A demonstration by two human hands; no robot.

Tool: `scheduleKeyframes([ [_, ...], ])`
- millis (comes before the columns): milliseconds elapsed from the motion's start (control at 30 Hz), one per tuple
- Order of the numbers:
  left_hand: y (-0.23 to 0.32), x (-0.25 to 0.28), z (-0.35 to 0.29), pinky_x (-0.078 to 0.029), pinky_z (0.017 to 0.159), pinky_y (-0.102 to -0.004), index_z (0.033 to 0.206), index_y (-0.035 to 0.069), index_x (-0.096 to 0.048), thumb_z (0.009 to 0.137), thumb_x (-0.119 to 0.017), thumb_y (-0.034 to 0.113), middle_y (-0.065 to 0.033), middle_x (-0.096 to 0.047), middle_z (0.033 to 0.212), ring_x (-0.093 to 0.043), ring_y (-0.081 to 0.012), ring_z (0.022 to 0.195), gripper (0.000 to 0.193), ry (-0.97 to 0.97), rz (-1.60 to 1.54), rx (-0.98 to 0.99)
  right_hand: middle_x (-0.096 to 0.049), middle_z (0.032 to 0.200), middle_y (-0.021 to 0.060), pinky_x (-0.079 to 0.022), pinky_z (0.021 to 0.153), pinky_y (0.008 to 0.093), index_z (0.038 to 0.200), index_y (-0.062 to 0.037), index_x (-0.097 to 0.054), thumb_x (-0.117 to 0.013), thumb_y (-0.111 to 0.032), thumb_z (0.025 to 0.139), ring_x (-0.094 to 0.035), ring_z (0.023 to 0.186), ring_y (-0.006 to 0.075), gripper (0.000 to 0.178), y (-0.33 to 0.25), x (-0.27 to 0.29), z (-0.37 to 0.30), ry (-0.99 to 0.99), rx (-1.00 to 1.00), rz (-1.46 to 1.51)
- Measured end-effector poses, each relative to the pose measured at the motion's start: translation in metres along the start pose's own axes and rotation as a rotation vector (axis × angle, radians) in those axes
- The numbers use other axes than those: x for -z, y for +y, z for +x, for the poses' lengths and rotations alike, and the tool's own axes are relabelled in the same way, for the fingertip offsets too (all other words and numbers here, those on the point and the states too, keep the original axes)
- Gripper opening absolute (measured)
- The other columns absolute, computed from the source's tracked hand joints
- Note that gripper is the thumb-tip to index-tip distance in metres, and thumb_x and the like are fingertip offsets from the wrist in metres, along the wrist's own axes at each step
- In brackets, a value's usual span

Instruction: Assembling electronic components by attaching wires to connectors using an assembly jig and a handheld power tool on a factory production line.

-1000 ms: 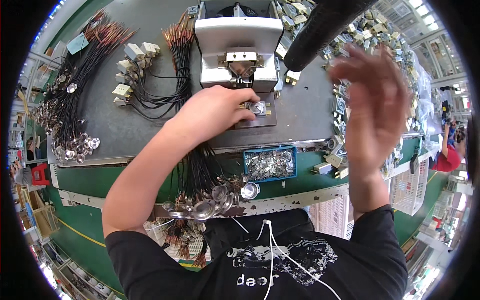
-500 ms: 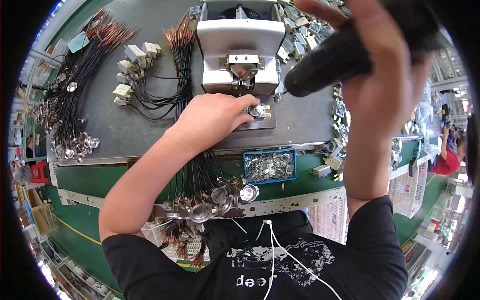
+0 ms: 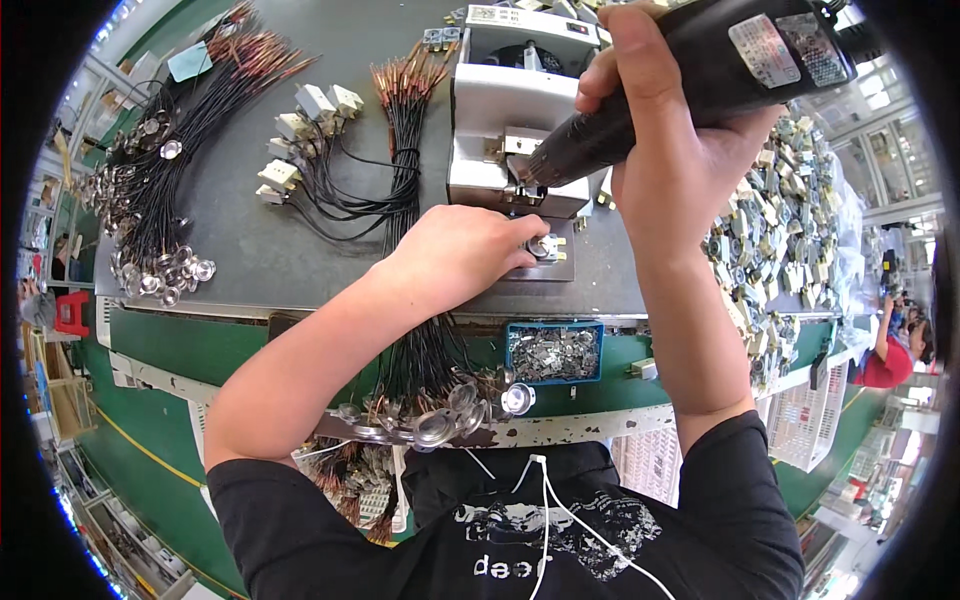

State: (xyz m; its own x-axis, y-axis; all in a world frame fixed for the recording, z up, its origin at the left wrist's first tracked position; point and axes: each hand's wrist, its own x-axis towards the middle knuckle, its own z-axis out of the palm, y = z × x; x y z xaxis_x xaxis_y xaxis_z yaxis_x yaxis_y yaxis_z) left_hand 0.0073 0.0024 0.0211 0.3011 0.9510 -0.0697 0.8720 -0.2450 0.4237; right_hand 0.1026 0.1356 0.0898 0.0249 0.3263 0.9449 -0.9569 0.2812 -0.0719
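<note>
My right hand [image 3: 670,150] is wrapped round a black electric screwdriver [image 3: 690,85], held tilted. Its tip end reaches the front of a silver screw feeder [image 3: 515,115], at the small metal outlet; the bit itself is hard to make out. Close below the feeder, my left hand [image 3: 465,255] pinches a small switch-like part [image 3: 546,248] with brass-coloured terminals. That part rests on a flat metal plate [image 3: 545,271]. Beside my left wrist runs a bundle of black wires [image 3: 405,185] with copper-coloured ends at the far side and round metal caps [image 3: 435,428] at the near edge.
A blue tray [image 3: 553,378] of small metal pieces stands at the near edge. Many cream and grey switch parts [image 3: 775,250] are heaped on the right. To the left lie wired connectors [image 3: 280,178] and another wire bundle [image 3: 190,150]. White crates [image 3: 808,415] stand below the bench.
My right hand has brought the screwdriver leftward and down to the front of the screw feeder. My left hand keeps its pinch on the switch part. The whole view has shifted somewhat.
</note>
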Motion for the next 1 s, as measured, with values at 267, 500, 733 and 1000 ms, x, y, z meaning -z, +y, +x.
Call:
scheduleKeyframes([
  [267, 0.003, 0.003, 0.001, -0.056, 0.074, -0.0451, 0.132, 0.018, -0.063, 0.097, -0.064, 0.038, -0.0118, -0.072, 0.089, -0.071, -0.0324, 0.088, 0.040, 0.015, 0.016, -0.033, -0.065, 0.071, 0.0030, -0.048, 0.052, 0.0242, 0.099, 0.0005, -0.066, -0.074, -0.001, 0.091, -0.061, 0.055, 0.0107, 0.011, 0.002, 0.005, 0.001, -0.022, 0.036, 0.018],
  [500, -0.002, 0.001, -0.005, -0.056, 0.073, -0.0458, 0.130, 0.017, -0.063, 0.097, -0.064, 0.038, -0.0121, -0.071, 0.088, -0.071, -0.0331, 0.086, 0.039, 0.022, 0.015, -0.017, -0.067, 0.076, 0.0039, -0.050, 0.054, 0.0246, 0.099, 0.0006, -0.066, -0.074, 0.003, 0.089, -0.063, 0.058, 0.0113, 0.013, -0.041, -0.060, 0.006, 0.381, -0.620, -0.858],
  [733, -0.004, 0.000, -0.004, -0.056, 0.073, -0.0452, 0.127, 0.015, -0.067, 0.095, -0.067, 0.036, -0.0128, -0.072, 0.088, -0.070, -0.0328, 0.086, 0.038, 0.063, -0.018, -0.045, -0.069, 0.090, 0.0079, -0.053, 0.059, 0.0270, 0.119, -0.0003, -0.054, -0.073, 0.005, 0.088, -0.067, 0.068, 0.0129, 0.037, -0.016, -0.035, 0.010, 0.055, -0.267, -0.477],
  [1000, -0.008, -0.014, -0.008, -0.057, 0.073, -0.0460, 0.122, 0.014, -0.069, 0.094, -0.067, 0.035, -0.0127, -0.073, 0.088, -0.071, -0.0331, 0.087, 0.035, 0.184, -0.025, -0.063, -0.071, 0.090, 0.0152, -0.057, 0.068, 0.0310, 0.125, 0.0061, -0.055, -0.067, -0.004, 0.097, -0.069, 0.074, 0.0187, 0.032, -0.074, -0.020, 0.002, 0.064, -0.618, -0.788],
])
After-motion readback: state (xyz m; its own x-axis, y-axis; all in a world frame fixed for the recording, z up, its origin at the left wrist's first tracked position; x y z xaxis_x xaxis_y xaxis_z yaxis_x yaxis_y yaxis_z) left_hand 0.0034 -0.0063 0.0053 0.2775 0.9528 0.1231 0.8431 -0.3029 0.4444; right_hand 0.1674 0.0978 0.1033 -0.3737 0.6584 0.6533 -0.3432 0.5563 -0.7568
